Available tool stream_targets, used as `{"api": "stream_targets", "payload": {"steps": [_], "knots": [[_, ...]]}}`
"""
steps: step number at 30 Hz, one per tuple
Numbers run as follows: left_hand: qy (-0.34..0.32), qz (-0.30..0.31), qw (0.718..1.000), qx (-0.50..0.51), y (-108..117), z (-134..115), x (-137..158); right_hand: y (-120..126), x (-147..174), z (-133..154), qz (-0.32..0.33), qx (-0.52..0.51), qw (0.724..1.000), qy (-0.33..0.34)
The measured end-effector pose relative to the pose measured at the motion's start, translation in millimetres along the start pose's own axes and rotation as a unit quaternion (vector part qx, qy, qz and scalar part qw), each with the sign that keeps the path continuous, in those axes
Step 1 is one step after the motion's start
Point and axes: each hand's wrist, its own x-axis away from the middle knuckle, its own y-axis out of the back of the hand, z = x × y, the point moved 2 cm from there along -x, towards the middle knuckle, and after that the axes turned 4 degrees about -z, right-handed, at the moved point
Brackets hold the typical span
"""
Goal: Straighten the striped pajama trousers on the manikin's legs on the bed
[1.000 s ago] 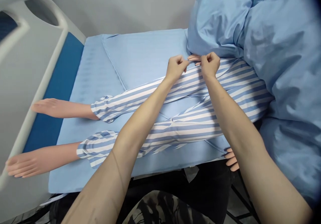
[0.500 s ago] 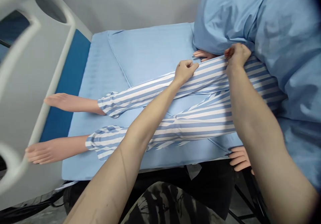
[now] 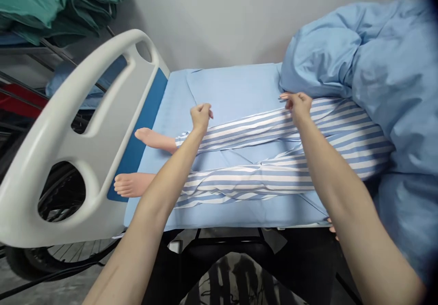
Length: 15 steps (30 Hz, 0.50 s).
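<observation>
A mannequin lies on the bed in blue-and-white striped trousers (image 3: 239, 182), its two bare feet (image 3: 132, 185) towards the footboard. My left hand (image 3: 201, 117) is above the far shin, just beyond the trouser leg's far edge. Its fingers are curled closed, and what is in them, if anything, is hidden. At the far thigh, my right hand (image 3: 299, 106) has its fingers bent together at the trouser cloth's upper edge. Pinkish fingertips show beside it, close to the quilt. A folded blue quilt (image 3: 376, 68) covers the mannequin's upper body.
The white footboard (image 3: 112, 81) with a blue panel stands at the left. A light blue sheet (image 3: 232, 86) covers the mattress. Green cloth (image 3: 34, 4) is piled on a rack at the upper left. Behind the bed is a grey wall (image 3: 219, 18). A wheel (image 3: 30, 261) shows under the footboard.
My left hand has moved from the far knee down towards the ankle. My right hand has shifted slightly footward along the thigh. The view has pulled back, showing more footboard and the rack.
</observation>
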Motion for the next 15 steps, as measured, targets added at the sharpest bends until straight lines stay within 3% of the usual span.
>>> {"api": "stream_targets", "payload": {"steps": [2, 4, 9, 12, 15], "knots": [[0.039, -0.066, 0.997, 0.009, 26.6, 7.9, -4.1, -36.3, 29.2, 12.6, 0.03, -0.021, 0.998, -0.044], [0.063, -0.092, 0.994, 0.004, 48.9, 16.8, -1.3, -81.2, 61.7, 33.1, 0.094, -0.052, 0.991, -0.078], [0.07, -0.03, 0.997, 0.018, 80.7, 37.8, 5.5, -186.7, 133.2, 103.3, 0.233, -0.174, 0.949, -0.12], [0.089, -0.017, 0.996, 0.026, 84.8, 45.8, 2.8, -223.1, 157.3, 118.2, 0.272, -0.198, 0.936, -0.106], [0.09, -0.01, 0.996, 0.009, 83.6, 47.9, 1.3, -235.6, 173.7, 96.1, 0.245, -0.164, 0.945, -0.14]]}}
